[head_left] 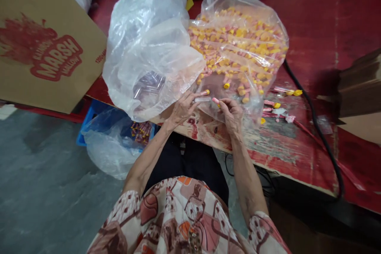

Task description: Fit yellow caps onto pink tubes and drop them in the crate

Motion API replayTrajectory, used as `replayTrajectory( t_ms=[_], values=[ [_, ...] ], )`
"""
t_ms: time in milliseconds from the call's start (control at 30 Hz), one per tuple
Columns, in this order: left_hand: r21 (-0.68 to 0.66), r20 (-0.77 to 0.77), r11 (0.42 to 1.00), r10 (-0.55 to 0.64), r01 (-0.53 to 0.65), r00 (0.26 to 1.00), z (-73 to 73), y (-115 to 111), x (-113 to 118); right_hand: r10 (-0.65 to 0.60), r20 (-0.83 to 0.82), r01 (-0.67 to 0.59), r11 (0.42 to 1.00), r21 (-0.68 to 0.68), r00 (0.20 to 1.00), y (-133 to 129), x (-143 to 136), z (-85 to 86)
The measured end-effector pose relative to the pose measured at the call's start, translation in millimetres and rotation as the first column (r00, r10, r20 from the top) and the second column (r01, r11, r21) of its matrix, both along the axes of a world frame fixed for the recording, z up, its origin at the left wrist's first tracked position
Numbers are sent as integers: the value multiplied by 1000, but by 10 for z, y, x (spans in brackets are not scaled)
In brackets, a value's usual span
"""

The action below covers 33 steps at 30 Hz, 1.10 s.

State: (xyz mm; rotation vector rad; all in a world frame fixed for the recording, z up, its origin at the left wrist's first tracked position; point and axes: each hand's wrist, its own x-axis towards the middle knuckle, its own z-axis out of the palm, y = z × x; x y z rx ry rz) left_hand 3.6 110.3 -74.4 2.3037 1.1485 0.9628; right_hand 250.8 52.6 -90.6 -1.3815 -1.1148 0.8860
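My left hand is closed on a clear tube, whose end points right. A pink piece with a yellow end lies along the same fingers, just above the tube. My right hand pinches another pink piece with a yellow end, a short gap from the tube's end. Behind my right hand spreads a clear bag full of pink pieces with yellow ends. Beside it on the left, a crumpled plastic bag holds clear tubes.
A cardboard box stands at the left. Below the table edge sits a blue crate with filled tubes. Loose pieces, a black cable and stacked cardboard are at the right.
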Motion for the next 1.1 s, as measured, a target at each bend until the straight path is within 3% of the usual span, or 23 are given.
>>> replayTrajectory(
  t_ms=[67,167,267,333,433,633,767,833,933,1000,1100],
  values=[
    [-88,9,994,-64,64,998,15,-45,127,83,-55,-85,996,-33,995,-3,2,31],
    [-241,50,969,-43,54,998,35,-102,235,170,-64,-174,983,-66,983,3,19,32],
    [-321,45,947,26,-10,999,61,-95,282,96,9,-96,995,-39,995,17,53,-10],
    [-305,24,952,29,-21,999,78,-50,311,10,146,-13,1000,16,989,23,80,-44],
    [-274,14,962,20,-15,1000,97,22,365,-34,353,3,996,86,935,18,114,-81],
    [-328,71,945,24,1,997,86,-13,459,-173,326,151,984,90,929,-5,167,-137],
    [-418,165,907,22,50,986,50,-72,568,-110,439,86,993,75,891,-5,206,-157],
    [-510,289,859,134,34,948,50,-67,611,-111,401,96,994,58,909,-2,235,-144],
    [-642,447,766,337,35,829,93,-47,618,-94,188,97,995,-5,978,2,266,-101],
    [-681,485,726,347,98,803,142,-49,593,21,12,-20,998,-62,1000,-1,250,-71],
    [-677,465,715,232,174,854,202,-71,542,172,-178,-187,980,-73,969,-7,183,-53]
  ],
)
